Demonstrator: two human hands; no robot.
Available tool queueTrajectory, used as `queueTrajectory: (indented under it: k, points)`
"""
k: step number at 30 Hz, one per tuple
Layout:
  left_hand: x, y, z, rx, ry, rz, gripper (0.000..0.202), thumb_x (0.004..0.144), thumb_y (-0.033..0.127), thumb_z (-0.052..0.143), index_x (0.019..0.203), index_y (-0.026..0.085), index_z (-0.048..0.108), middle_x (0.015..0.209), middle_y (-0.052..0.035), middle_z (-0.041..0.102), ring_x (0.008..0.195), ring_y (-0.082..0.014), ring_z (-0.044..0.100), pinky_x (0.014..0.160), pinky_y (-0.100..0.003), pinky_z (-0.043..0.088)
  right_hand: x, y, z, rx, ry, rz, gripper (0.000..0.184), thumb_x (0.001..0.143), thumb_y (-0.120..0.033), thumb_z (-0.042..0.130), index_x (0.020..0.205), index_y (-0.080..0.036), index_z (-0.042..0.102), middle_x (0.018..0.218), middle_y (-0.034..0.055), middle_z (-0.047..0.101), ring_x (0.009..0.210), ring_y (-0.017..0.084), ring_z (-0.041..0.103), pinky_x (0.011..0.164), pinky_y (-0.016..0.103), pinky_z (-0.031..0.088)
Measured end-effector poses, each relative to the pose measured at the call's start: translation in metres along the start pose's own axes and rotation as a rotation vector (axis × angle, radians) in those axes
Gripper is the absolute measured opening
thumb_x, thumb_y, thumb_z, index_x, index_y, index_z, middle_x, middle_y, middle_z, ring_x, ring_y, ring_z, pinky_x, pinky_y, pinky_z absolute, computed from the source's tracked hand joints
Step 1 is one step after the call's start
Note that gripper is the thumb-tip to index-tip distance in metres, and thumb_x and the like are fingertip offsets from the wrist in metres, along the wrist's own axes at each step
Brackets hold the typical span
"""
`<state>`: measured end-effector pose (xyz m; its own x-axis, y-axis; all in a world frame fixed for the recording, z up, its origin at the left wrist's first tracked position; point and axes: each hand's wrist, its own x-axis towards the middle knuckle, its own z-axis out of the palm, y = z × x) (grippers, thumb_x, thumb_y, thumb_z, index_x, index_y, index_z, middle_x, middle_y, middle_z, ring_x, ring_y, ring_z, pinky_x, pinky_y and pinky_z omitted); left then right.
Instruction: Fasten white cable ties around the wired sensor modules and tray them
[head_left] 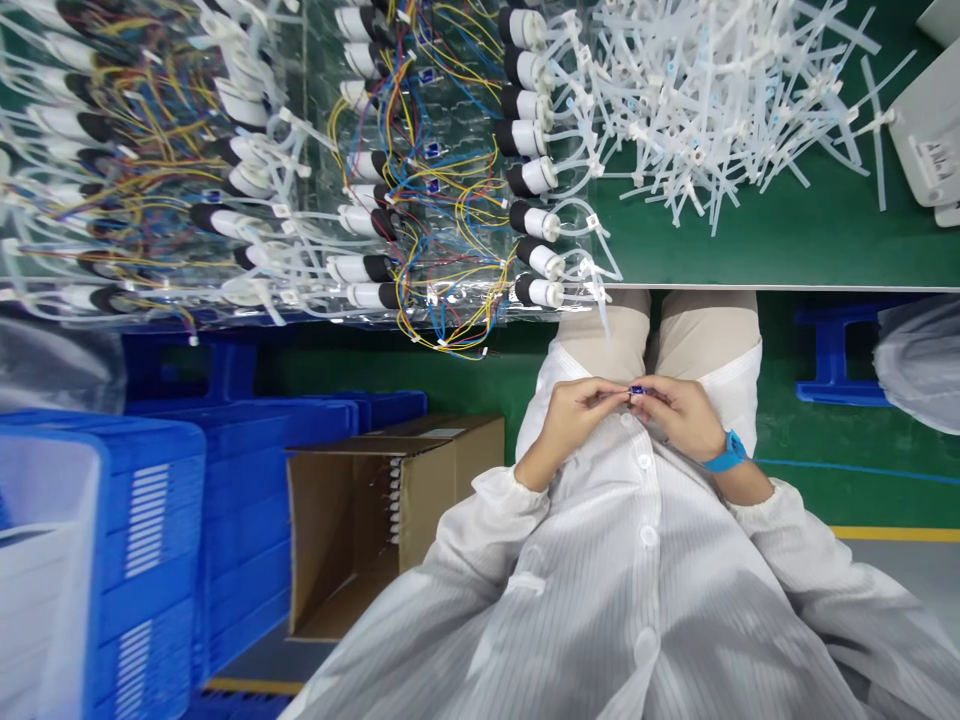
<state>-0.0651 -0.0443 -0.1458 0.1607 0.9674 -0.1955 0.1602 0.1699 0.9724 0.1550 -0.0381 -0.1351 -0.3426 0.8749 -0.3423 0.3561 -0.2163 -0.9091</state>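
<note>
Over my lap, both hands meet fingertip to fingertip. Between the thumb and finger of my right hand (684, 412) is a small dark-blue part (637, 390), mostly covered by the fingers. My left hand (579, 416) is closed in a pinch right beside it; whatever lies between those fingertips is too small to make out. On the bench beyond, white-and-black cylinders (534, 178) lie in rows with yellow, red and blue wires (472, 215) and clear tubes. Small blue parts (433, 150) of similar colour sit among these wires.
A heap of clear tubes with white connectors (697, 100) covers the green bench (780, 255) at right, beside a whitish bin (930, 140). Left of me stand an open cardboard box (450, 470) and blue crates (247, 500). A blue stool (832, 350) is under the bench.
</note>
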Motion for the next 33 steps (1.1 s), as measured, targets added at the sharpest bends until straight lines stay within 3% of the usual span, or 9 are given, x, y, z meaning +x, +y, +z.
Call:
queueTrajectory:
  k: [6,10,16,21,27,33]
  points:
    - [0.001,0.000,0.002,-0.009,0.012,-0.011,0.021,0.100,0.044,0.086,0.101,0.023,0.091,0.099,-0.0065,0.091,0.088,-0.0248,0.087,0.083,-0.035,0.070,0.004,0.003,-0.002,0.068,-0.014,0.022,0.025,0.105,-0.041,0.067,0.115,-0.024,0.081,0.087,0.0023,0.083,0.077,0.022,0.078,0.079,0.035,0.064]
    - [0.000,0.004,0.002,-0.075,-0.021,-0.013,0.024,0.106,0.042,0.077,0.115,0.022,0.087,0.110,-0.0087,0.090,0.098,-0.0252,0.087,0.091,-0.037,0.070,0.009,0.006,-0.011,0.066,-0.016,0.030,0.028,0.105,-0.043,0.068,0.120,-0.022,0.079,0.094,0.0040,0.084,0.080,0.022,0.078,0.080,0.035,0.064]
    - [-0.003,0.001,0.001,-0.147,-0.025,0.002,0.030,0.108,0.038,0.075,0.130,0.018,0.079,0.124,-0.0143,0.087,0.112,-0.0263,0.086,0.099,-0.038,0.069,0.021,0.011,-0.022,-0.197,-0.003,-0.200,0.017,0.107,-0.033,0.064,0.116,-0.024,0.075,0.128,0.0116,0.080,0.125,0.030,0.073,0.114,0.049,0.056]
    - [-0.002,-0.004,0.003,-0.118,-0.015,0.022,0.031,0.108,0.037,0.075,0.133,0.019,0.077,0.125,-0.0147,0.086,0.113,-0.0251,0.085,0.101,-0.038,0.068,0.028,0.016,-0.024,-0.288,-0.138,-0.151,0.020,0.113,-0.031,0.053,0.124,-0.022,0.068,0.119,0.0106,0.077,0.109,0.027,0.072,0.102,0.044,0.057]
    - [-0.001,-0.010,0.003,-0.103,-0.047,0.067,0.037,0.107,0.039,0.076,0.139,0.020,0.074,0.135,-0.0161,0.081,0.116,-0.0252,0.082,0.102,-0.039,0.068,0.033,0.016,-0.023,-0.381,-0.215,-0.164,0.021,0.109,-0.023,0.054,0.125,-0.019,0.067,0.124,0.0128,0.073,0.119,0.028,0.068,0.107,0.044,0.054]
    - [-0.001,-0.003,-0.005,0.099,-0.263,0.284,0.078,0.093,0.042,0.093,0.161,0.026,0.059,0.160,-0.0192,0.065,0.149,-0.0368,0.064,0.125,-0.053,0.055,0.032,0.016,-0.023,-0.309,-0.216,-0.078,0.020,0.110,-0.028,0.054,0.124,-0.020,0.066,0.116,0.0093,0.077,0.105,0.026,0.072,0.097,0.040,0.054]
